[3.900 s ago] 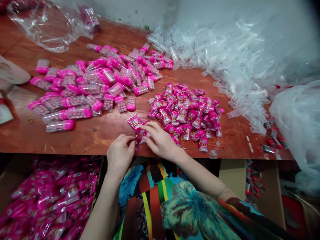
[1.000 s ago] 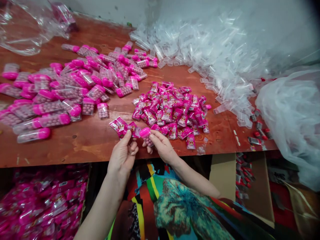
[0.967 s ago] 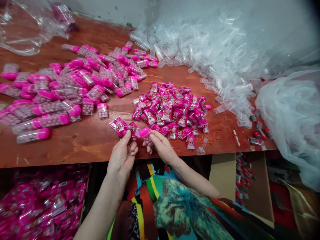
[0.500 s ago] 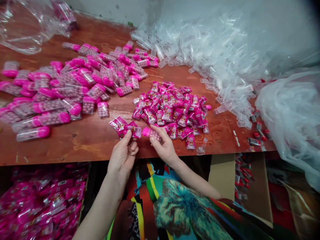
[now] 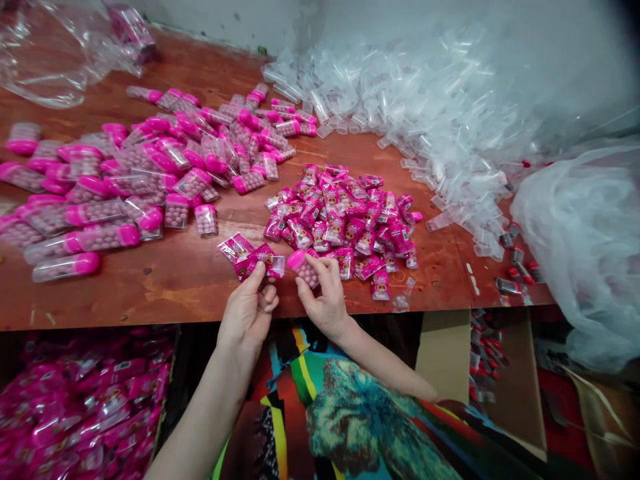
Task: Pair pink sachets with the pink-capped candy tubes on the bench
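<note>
My left hand (image 5: 249, 303) pinches a pink printed sleeve (image 5: 266, 261) with a clear end between thumb and fingers. Just right of it, my right hand (image 5: 324, 293) is closed on a small clear candy container (image 5: 304, 268) with a pink cap, full of pale pink balls. The cap points toward the sleeve, with a small gap between the two. Another flat pink printed sleeve (image 5: 235, 247) lies on the table by my left fingers. Behind my right hand is a heap of pink wrapped containers (image 5: 345, 213).
Many pink-capped containers (image 5: 150, 157) spread over the left of the wooden table (image 5: 165, 287). Clear empty tubes (image 5: 400, 93) are piled at the back right, beside a translucent plastic bag (image 5: 575, 240). Pink packs (image 5: 90, 400) fill a box below left; a cardboard box (image 5: 443, 353) stands below right.
My right hand has turned the container more upright and drawn it slightly right, away from the sleeve. My left hand has barely moved and still grips the sleeve.
</note>
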`<move>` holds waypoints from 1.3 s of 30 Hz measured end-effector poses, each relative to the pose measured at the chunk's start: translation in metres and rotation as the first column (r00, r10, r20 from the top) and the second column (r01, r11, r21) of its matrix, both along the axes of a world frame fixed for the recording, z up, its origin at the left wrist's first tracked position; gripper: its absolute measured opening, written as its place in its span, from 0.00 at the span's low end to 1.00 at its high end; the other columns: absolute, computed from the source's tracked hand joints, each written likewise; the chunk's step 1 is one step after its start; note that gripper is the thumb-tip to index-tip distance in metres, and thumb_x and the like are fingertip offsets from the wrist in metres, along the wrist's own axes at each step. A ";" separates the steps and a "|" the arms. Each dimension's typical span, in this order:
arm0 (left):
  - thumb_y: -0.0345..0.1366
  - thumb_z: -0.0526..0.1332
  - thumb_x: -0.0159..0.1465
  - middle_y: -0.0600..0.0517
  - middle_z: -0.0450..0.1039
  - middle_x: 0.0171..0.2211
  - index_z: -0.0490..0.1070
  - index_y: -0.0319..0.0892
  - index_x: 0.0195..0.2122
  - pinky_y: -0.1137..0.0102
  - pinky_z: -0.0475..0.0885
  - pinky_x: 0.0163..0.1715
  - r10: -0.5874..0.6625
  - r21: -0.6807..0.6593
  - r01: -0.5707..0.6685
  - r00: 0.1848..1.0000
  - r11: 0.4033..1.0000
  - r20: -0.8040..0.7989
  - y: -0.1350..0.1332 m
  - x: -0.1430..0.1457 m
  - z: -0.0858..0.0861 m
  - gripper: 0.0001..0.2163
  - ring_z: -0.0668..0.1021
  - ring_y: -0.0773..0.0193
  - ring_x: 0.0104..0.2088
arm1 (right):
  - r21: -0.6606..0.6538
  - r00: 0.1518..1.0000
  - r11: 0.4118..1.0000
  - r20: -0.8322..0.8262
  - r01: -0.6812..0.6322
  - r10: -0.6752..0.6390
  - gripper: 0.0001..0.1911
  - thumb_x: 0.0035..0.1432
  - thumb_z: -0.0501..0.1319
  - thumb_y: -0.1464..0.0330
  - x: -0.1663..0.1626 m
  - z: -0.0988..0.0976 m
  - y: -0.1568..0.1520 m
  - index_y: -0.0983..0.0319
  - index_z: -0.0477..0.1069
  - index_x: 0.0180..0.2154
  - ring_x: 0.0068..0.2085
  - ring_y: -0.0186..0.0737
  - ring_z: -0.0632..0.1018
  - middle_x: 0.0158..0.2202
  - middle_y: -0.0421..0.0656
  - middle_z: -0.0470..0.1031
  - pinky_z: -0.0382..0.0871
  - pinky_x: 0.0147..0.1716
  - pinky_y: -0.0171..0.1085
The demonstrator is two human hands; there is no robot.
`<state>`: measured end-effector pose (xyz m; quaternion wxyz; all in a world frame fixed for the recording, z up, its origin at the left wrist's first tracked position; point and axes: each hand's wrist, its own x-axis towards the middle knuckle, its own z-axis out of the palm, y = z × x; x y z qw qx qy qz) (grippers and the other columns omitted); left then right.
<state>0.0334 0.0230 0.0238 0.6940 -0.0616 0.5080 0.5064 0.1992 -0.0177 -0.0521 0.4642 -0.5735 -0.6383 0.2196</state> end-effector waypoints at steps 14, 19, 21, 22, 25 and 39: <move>0.29 0.79 0.75 0.59 0.73 0.24 0.77 0.43 0.36 0.76 0.58 0.13 -0.037 -0.031 0.037 0.999 0.999 -0.007 0.003 0.003 -0.005 0.13 0.64 0.75 0.16 | 0.042 0.997 0.997 0.055 -0.057 0.055 0.30 0.80 0.69 0.64 0.000 -0.004 0.000 0.53 0.78 0.78 0.60 0.57 0.83 0.58 0.53 0.75 0.88 0.64 0.57; 0.30 0.79 0.77 0.61 0.66 0.22 0.74 0.43 0.33 0.76 0.58 0.16 -0.064 0.022 0.064 0.998 0.998 -0.002 0.001 0.001 -0.007 0.18 0.65 0.75 0.18 | 0.019 0.993 0.995 0.078 -0.095 0.093 0.29 0.79 0.70 0.64 -0.001 -0.003 -0.005 0.52 0.79 0.77 0.58 0.56 0.84 0.57 0.51 0.77 0.89 0.60 0.55; 0.32 0.81 0.75 0.61 0.65 0.21 0.74 0.43 0.33 0.76 0.58 0.16 -0.087 0.060 0.088 0.996 0.994 -0.003 0.000 0.000 -0.010 0.18 0.65 0.74 0.18 | -0.005 0.990 0.991 0.033 -0.136 0.136 0.28 0.80 0.70 0.64 -0.001 -0.002 -0.006 0.53 0.80 0.76 0.58 0.56 0.85 0.57 0.52 0.79 0.89 0.60 0.55; 0.33 0.83 0.73 0.61 0.65 0.21 0.75 0.43 0.33 0.76 0.59 0.16 -0.107 0.082 0.106 0.994 0.991 0.001 -0.001 -0.001 -0.012 0.19 0.66 0.74 0.18 | -0.018 0.987 0.987 0.002 -0.160 0.160 0.27 0.80 0.69 0.64 -0.002 -0.001 -0.006 0.54 0.79 0.75 0.58 0.56 0.85 0.58 0.52 0.80 0.89 0.61 0.55; 0.34 0.89 0.65 0.60 0.67 0.20 0.76 0.43 0.30 0.77 0.62 0.16 -0.182 0.134 0.178 0.983 0.975 0.021 -0.005 -0.001 -0.017 0.21 0.67 0.73 0.18 | -0.087 0.972 0.970 -0.085 -0.225 0.218 0.26 0.80 0.68 0.63 -0.003 0.004 -0.004 0.53 0.79 0.75 0.59 0.57 0.86 0.59 0.52 0.85 0.87 0.64 0.56; 0.57 0.93 0.55 0.54 0.73 0.20 0.75 0.43 0.24 0.74 0.69 0.23 -0.366 0.322 0.406 0.913 0.855 -0.180 -0.008 -0.012 -0.016 0.31 0.78 0.64 0.23 | -0.352 0.567 0.696 -0.818 -0.626 0.096 0.44 0.82 0.66 0.40 -0.008 0.021 -0.001 0.54 0.56 0.83 0.23 0.36 0.67 0.34 0.33 0.78 0.71 0.25 0.37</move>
